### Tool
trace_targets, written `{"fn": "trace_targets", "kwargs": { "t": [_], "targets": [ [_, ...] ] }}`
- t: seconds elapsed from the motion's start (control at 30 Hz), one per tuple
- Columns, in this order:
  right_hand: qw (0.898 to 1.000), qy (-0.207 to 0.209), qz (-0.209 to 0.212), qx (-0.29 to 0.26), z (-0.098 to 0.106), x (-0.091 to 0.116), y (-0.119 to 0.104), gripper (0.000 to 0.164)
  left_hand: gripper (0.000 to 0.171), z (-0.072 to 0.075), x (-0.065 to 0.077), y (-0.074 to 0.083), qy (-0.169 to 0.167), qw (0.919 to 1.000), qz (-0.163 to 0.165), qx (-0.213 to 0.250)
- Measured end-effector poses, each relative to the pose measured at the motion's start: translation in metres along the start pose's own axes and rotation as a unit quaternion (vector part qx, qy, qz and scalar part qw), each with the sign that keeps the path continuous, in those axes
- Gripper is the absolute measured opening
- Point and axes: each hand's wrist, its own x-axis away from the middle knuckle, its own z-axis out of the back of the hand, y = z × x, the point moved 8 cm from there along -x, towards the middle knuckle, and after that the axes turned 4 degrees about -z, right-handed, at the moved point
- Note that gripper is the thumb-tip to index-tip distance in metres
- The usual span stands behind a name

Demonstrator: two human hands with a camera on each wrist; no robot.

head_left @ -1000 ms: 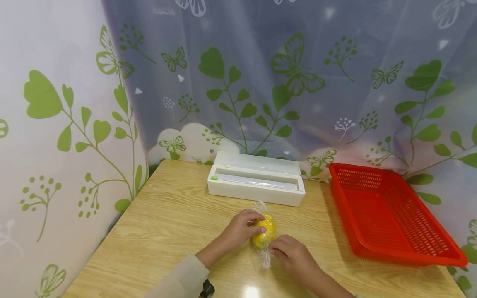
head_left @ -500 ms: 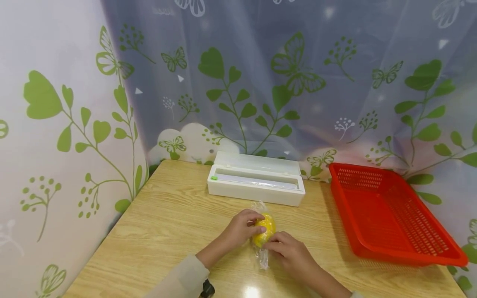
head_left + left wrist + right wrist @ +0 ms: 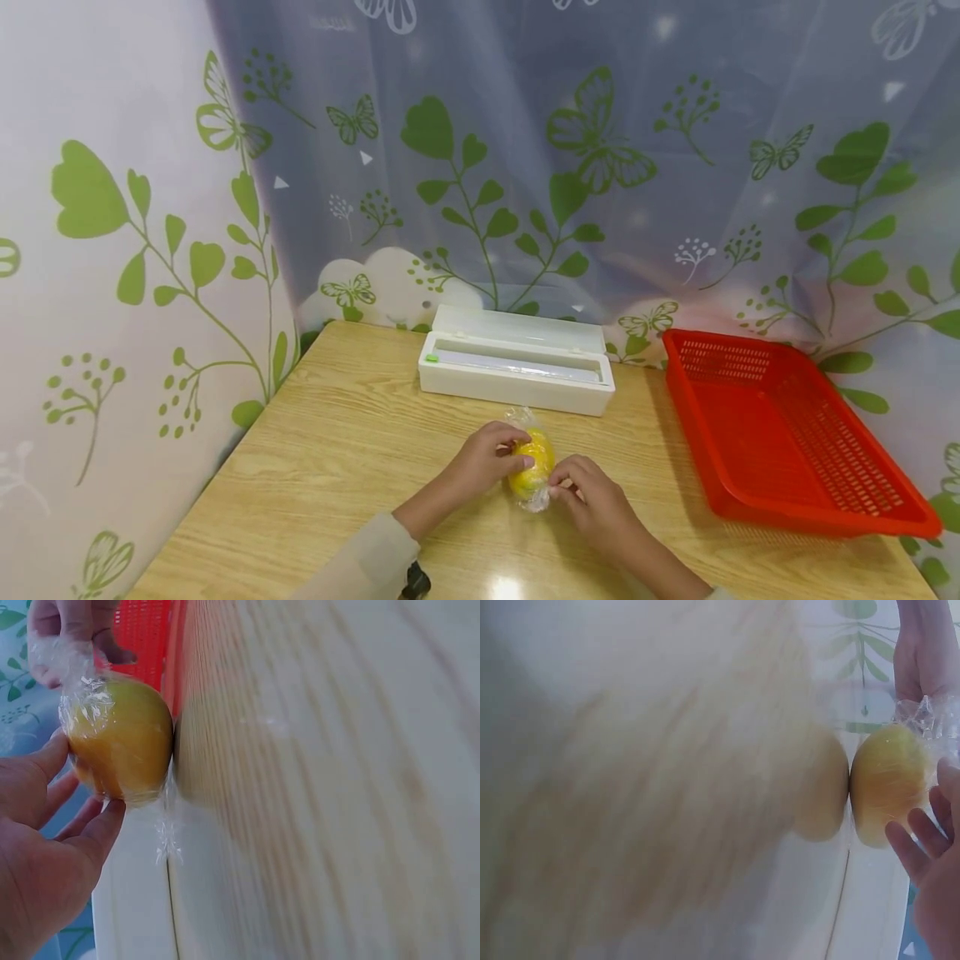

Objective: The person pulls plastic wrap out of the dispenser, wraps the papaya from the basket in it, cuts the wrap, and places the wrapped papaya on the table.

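Lower centre: our left hand [image 3: 485, 460] grips yellow fruit [image 3: 543, 452], apparently steadying it while our right hand [image 3: 594, 502] pinches film [image 3: 536, 502].

Fruit [image 3: 542, 454]: yellow, greenish at one end; wrap [image 3: 534, 502]: clear; long box [image 3: 517, 390]: white, green tab [image 3: 432, 358]; basket [image 3: 772, 433]: red; tabletop [image 3: 360, 417]: light-brown wood grain; backdrop [image 3: 502, 83]: grey-blue, green leaf-and-butterfly print; sleeve [image 3: 367, 554]: beige
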Motion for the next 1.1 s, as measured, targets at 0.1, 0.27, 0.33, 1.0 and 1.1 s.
{"fn": "trace_targets", "kwargs": {
  "t": [0.1,0.27,0.33,1.0,1.1],
  "targets": [
    [0.997,-0.035,-0.056,-0.029,-0.004,-0.001,0.01,0.014,0.028,-0.001,0.0,0.001,-0.004,1.0,0.004,-0.007],
    [0.995,-0.07,-0.072,-0.02,-0.005,-0.001,0.011,0.025,0.029,-0.003,-0.001,0.002,-0.007,0.9998,0.007,-0.015],
    [0.997,-0.069,-0.037,0.009,-0.004,-0.001,0.006,0.035,0.029,-0.003,-0.001,0.002,-0.008,0.9998,0.007,-0.015],
    [0.985,0.001,-0.121,-0.123,-0.01,-0.007,0.017,0.004,0.028,-0.003,0.0,0.001,-0.004,0.9998,0.001,-0.02],
    [0.968,-0.003,-0.199,-0.155,-0.013,-0.009,0.025,0.005,0.027,-0.003,0.0,0.0,-0.002,0.9997,-0.002,-0.024]
  ]
}}
